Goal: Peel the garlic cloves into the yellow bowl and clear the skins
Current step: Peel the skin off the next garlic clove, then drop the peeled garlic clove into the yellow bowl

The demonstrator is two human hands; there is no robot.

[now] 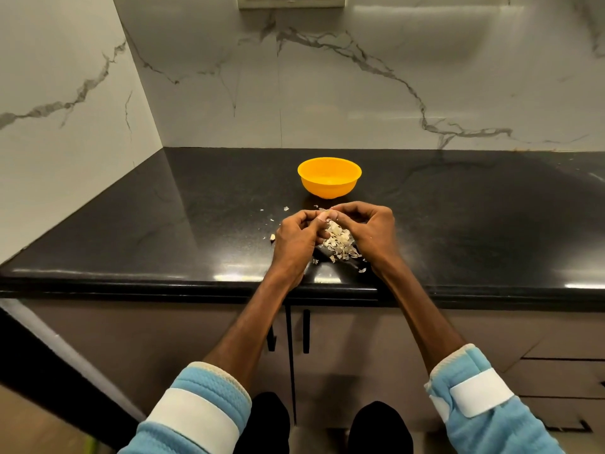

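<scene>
Left hand (pixel 299 235) and right hand (pixel 370 229): we note both curled, their fingertips pinching one garlic clove (pixel 324 215) between them, near the worktop's front edge.
Worktop (pixel 163 224): black polished stone, meeting white veined marble walls (pixel 327 93) at the back-left corner.
Yellow bowl (pixel 329 178): mid-worktop, just beyond the hands; we cannot tell its contents.
Skins (pixel 339 244): heaped beneath the hands, with loose flakes scattered around.
Cupboard doors (pixel 343 355): below the front edge.

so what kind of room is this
Probably a home kitchen: a glossy black stone countertop backed by a white veined marble wall, brown cabinet doors below, and a round yellow plastic bowl on top.
</scene>
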